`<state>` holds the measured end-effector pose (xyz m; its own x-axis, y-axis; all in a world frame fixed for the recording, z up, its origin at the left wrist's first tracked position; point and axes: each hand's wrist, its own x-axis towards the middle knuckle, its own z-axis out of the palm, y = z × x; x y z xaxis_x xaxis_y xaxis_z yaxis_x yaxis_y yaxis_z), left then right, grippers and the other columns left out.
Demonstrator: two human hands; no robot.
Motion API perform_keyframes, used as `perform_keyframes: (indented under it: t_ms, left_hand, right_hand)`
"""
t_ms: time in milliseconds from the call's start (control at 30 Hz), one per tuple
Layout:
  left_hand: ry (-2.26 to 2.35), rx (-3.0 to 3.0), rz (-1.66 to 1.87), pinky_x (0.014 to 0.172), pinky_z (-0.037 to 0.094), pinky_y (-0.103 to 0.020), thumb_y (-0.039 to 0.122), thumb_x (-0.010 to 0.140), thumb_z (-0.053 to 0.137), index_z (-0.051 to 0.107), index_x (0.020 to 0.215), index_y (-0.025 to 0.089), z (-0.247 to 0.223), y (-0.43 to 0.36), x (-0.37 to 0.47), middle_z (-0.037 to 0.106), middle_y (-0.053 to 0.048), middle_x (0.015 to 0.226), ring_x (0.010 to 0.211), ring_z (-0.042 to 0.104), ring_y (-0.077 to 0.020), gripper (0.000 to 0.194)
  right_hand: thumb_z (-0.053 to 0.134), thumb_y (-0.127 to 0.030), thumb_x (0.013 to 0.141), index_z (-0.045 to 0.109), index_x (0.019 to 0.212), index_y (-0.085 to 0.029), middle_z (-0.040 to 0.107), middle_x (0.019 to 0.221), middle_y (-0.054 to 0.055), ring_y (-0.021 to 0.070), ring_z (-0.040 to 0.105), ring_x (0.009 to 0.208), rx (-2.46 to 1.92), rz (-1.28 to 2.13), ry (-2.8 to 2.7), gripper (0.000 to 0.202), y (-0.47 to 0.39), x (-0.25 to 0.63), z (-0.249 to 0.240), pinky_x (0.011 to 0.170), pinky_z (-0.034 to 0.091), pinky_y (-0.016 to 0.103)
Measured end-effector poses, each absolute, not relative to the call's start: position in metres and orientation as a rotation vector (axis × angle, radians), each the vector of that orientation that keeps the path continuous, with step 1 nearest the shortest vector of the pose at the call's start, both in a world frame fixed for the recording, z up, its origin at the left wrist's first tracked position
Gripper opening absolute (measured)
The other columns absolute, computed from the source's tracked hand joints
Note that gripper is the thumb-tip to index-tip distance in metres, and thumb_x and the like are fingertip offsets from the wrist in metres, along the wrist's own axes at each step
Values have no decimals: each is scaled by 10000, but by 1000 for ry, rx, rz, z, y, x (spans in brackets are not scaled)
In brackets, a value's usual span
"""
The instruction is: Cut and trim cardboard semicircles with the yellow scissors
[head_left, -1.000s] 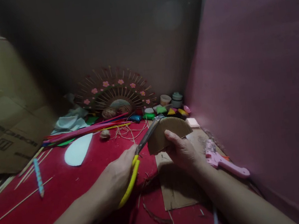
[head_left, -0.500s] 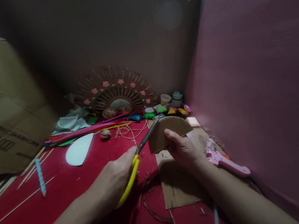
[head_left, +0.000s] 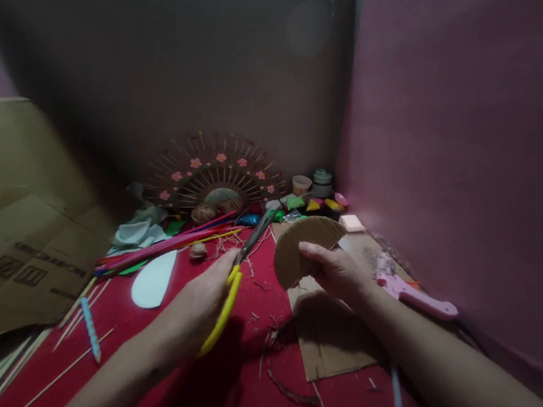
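My left hand is closed round the yellow handles of a pair of scissors. Their dark blades point up and to the right, apart from the cardboard. In my right hand is a brown cardboard half-disc, pinched with the thumb on its near face; the other fingers are hidden behind it. The half-disc is held above a flat rectangular cardboard sheet on the red table surface. Curled cardboard scraps lie between my forearms.
A pink glue gun lies by the right wall. At the back stand a flower-decorated fan, small jars and coloured packets. To the left are a white cut-out, a blue pencil, thin sticks and a large carton.
The scissors have drawn back left, away from the half-disc's edge. My right hand has turned the half-disc slightly, its left side tipping lower. The camera view has shifted a little.
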<state>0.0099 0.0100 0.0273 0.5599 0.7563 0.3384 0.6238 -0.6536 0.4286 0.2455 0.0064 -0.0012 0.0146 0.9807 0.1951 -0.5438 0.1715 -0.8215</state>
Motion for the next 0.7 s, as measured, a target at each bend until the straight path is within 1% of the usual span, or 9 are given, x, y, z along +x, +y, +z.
perform_keyframes:
  t_ms: [67, 100, 167, 233, 367, 500, 600, 700]
  left_hand:
    - [1126, 2587, 672, 884, 466, -377, 341, 887, 326, 390, 1322, 216, 37, 13, 10, 570, -101, 1256, 1088, 563, -244, 457]
    - [1113, 2591, 632, 931, 440, -394, 344, 894, 316, 371, 1338, 225, 41, 14, 11, 523, -94, 1318, 1151, 523, -249, 463]
    - [1103, 2599, 552, 978, 405, -414, 351, 900, 313, 364, 1346, 234, 49, 13, 13, 469, -83, 1375, 1220, 466, -254, 463]
    - [1106, 2592, 496, 971, 414, -406, 349, 906, 303, 389, 1325, 237, 52, 11, 15, 474, -75, 1372, 1217, 471, -247, 442]
    - [1088, 2597, 425, 929, 449, -355, 320, 910, 290, 404, 1306, 228, 48, 9, 16, 539, -68, 1302, 1153, 526, -215, 423]
    - [1117, 2650, 420, 925, 454, -381, 306, 895, 297, 378, 1330, 194, 37, 11, 12, 536, -104, 1301, 1155, 525, -233, 456]
    - [1132, 2670, 454, 919, 457, -404, 282, 887, 296, 415, 1302, 166, 31, 13, 11, 554, -129, 1275, 1138, 537, -252, 447]
    - [1081, 2697, 478, 883, 476, -384, 274, 887, 308, 425, 1293, 166, 27, 13, 9, 594, -126, 1200, 1071, 573, -243, 436]
  right_hand:
    - [719, -210, 667, 658, 876, -177, 681, 752, -12, 125, 616, 619, -650, 1334, -904, 220, 6, 246, -2, 508, 530, 219]
    - [717, -207, 665, 661, 879, -174, 681, 753, -11, 124, 614, 619, -665, 1348, -917, 224, 6, 246, -2, 512, 528, 219]
    - [710, -218, 667, 668, 870, -164, 684, 754, -3, 129, 614, 618, -697, 1376, -959, 214, 5, 248, -2, 518, 529, 231]
    - [702, -234, 675, 675, 856, -153, 689, 760, 10, 138, 618, 628, -732, 1379, -1006, 201, 4, 249, -2, 538, 532, 249]
    - [700, -222, 678, 682, 865, -157, 700, 798, 12, 141, 627, 678, -786, 1338, -1044, 198, 2, 251, -1, 621, 527, 260]
    - [700, -214, 678, 684, 850, -164, 702, 780, 10, 147, 628, 675, -820, 1333, -1078, 180, 3, 251, -3, 664, 522, 287]
    - [716, -214, 660, 678, 932, -184, 711, 829, 18, 172, 642, 735, -809, 1330, -1097, 276, 3, 252, -4, 722, 520, 326]
    - [726, -206, 650, 672, 980, -200, 716, 900, 28, 189, 648, 803, -845, 1320, -1173, 335, 2, 253, -4, 789, 508, 363]
